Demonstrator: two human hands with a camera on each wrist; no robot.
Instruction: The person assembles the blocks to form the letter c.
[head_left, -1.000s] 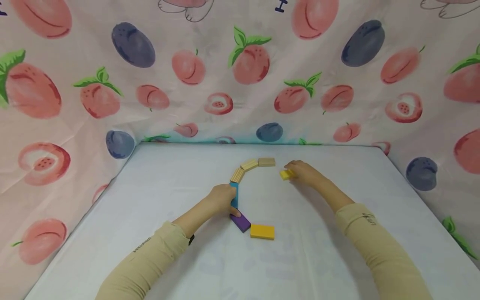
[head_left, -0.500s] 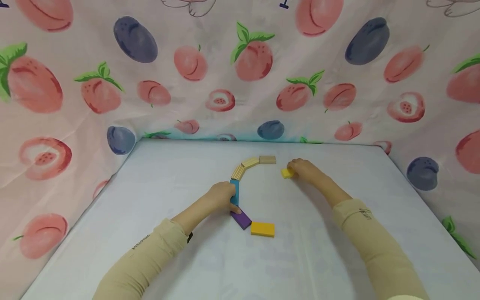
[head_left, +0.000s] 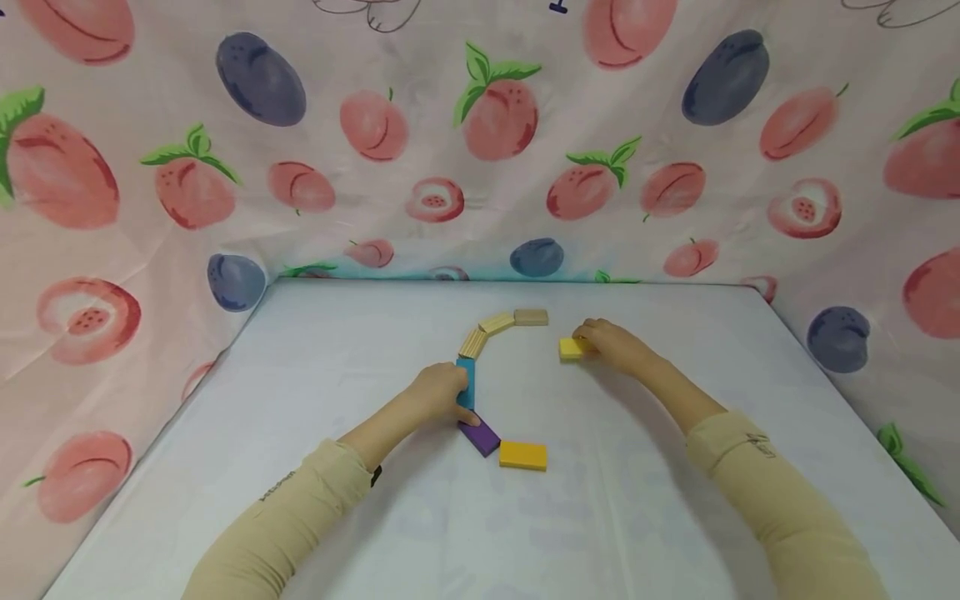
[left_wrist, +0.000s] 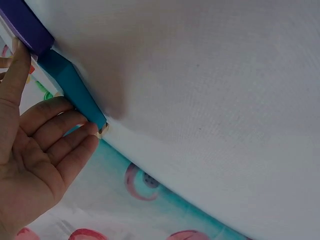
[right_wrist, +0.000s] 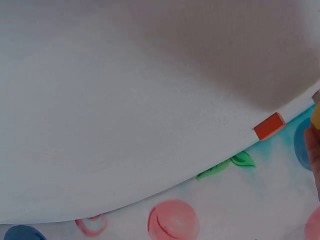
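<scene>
My left hand (head_left: 438, 393) lies beside the blue block (head_left: 467, 385) on the table. In the left wrist view its loosely bent fingers touch the blue block (left_wrist: 75, 87), and the thumb rests against the purple block (left_wrist: 27, 25). That purple block (head_left: 480, 435) meets the blue one end to end. Farther right, my right hand (head_left: 611, 343) pinches a yellow block (head_left: 572, 349) at its right end, low over or on the table; which cannot be told. Only a sliver of the yellow block (right_wrist: 315, 117) and fingers shows at the right wrist view's edge.
Three plain wooden blocks (head_left: 497, 322) curve from the blue block toward the back. An orange-yellow block (head_left: 522, 455) touches the purple one in front. A red-orange block (right_wrist: 270, 126) appears in the right wrist view. Fruit-printed cloth (head_left: 435, 133) rises behind the white table (head_left: 360, 333).
The yellow block in my right hand has turned slightly, so its long side faces forward more squarely. My left hand stays almost in place. The head view shifts a little.
</scene>
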